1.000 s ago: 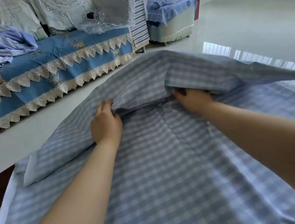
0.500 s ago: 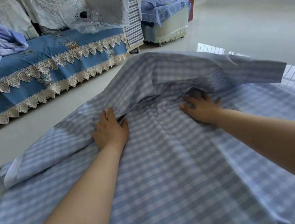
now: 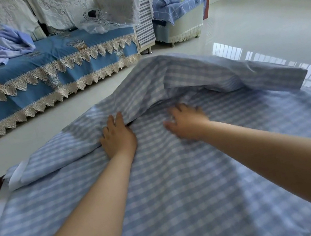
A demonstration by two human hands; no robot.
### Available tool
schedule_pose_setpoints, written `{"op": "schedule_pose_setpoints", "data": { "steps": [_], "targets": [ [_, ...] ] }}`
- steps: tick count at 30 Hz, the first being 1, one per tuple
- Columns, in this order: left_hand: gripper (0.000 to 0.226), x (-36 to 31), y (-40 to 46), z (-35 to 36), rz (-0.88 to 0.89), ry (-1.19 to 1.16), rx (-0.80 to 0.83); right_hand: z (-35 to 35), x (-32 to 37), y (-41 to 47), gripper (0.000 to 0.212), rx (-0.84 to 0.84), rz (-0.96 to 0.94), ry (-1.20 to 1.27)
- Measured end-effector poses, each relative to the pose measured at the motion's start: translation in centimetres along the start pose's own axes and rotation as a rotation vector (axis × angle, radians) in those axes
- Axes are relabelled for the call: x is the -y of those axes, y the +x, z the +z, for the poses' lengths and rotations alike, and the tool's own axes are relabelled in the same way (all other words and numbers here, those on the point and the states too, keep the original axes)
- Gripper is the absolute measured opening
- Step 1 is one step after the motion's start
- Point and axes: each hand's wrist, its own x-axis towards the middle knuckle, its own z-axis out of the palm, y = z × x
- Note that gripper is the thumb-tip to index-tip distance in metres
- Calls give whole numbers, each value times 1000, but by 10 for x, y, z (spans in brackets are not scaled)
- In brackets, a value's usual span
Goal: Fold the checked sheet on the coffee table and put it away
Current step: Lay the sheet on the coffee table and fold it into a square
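- Left hand (image 3: pixel 117 138) lies flat, fingers straight, pressing the checked sheet (image 3: pixel 182 185), which is spread over the coffee table (image 3: pixel 261 42).
- Right hand (image 3: pixel 187 121), fingers spread though blurred, smooths beside it.
- Far edge is folded over; further folds and storing seemingly remain.

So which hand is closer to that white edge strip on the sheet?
Left. The left hand presses the checked sheet nearer the white edge strip; the right hand lies flat further right, past the left hand.

No text could be read; the round dark emblem on the clear plastic bag (image 3: pixel 97 21) was too blurred
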Motion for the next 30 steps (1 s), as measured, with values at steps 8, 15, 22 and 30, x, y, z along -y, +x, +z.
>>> {"op": "schedule_pose_setpoints", "data": {
  "steps": [8,15,22,30],
  "targets": [
    [50,27,-9,-16,149,-115,88,-19,61,-17,75,-424,-396,-237],
    [42,76,-21,-54,293,-14,181,-41,120,38,89,-128,-481,-647],
    [40,177,-37,-99,-359,52,-181,-7,151,31,46,-146,-375,-658],
    [45,224,-13,-121,-481,214,35,-39,176,38,26,-271,-112,-303]
  ]
}}
